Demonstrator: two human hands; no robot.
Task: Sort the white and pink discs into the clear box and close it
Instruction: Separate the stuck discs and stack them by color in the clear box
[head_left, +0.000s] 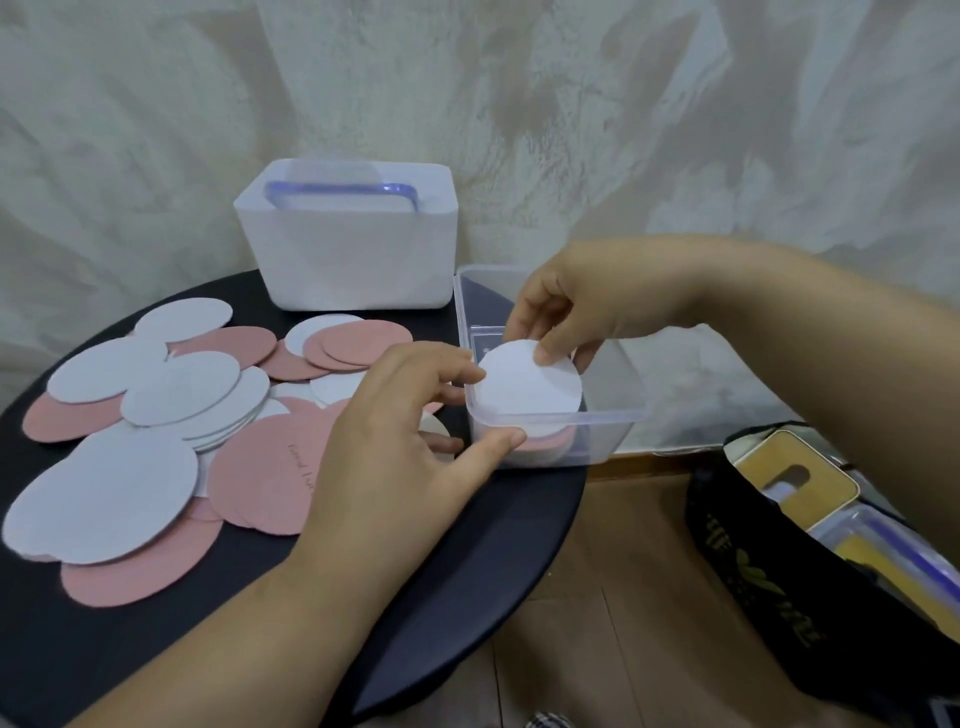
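Your right hand (582, 306) pinches the far edge of a white disc (524, 384) between thumb and curled fingers, holding it tilted over the mouth of the clear box (608, 415), above the stack of discs (545, 449) already inside. Your left hand (395, 431), half-closed, holds the box's near-left corner, with the thumb on its front wall and the forefinger tip touching the disc's edge. The loose white and pink discs (171, 415) lie left of the box, and the white tub (348, 249) stands behind and to its left.
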